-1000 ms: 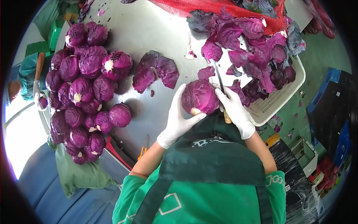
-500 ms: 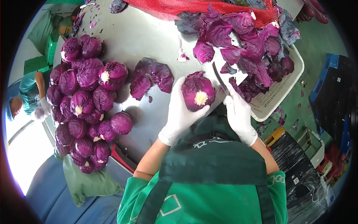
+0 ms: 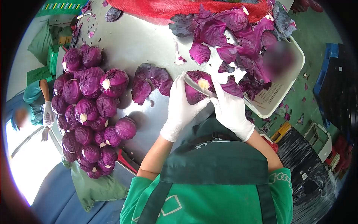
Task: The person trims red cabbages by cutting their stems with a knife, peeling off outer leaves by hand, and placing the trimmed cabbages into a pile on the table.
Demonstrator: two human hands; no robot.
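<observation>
My left hand (image 3: 179, 110), in a white glove, grips a red cabbage (image 3: 194, 96) from its left side, with the pale cut stem end facing up. In my right hand (image 3: 232, 112), also gloved, is a knife whose blade (image 3: 194, 84) lies slantwise across the cabbage beside the stem. The handle is hidden in my fingers. Loose purple leaves (image 3: 161, 83) rest on the metal table (image 3: 149, 41) left of my left hand. A purple leaf (image 3: 232, 88) lies just above my right hand.
Many red cabbages (image 3: 90, 83) are heaped along the table's left side. Trimmed leaves (image 3: 212, 31) overflow a white plastic basket (image 3: 296, 84) at right. A red mesh bag (image 3: 149, 9) lies along the far edge. A co-worker's gloved hand (image 3: 48, 114) shows at far left.
My right hand has moved left, bringing the knife from beside the basket onto the cabbage near its stem. My left hand keeps its hold. The co-worker's arm has shifted.
</observation>
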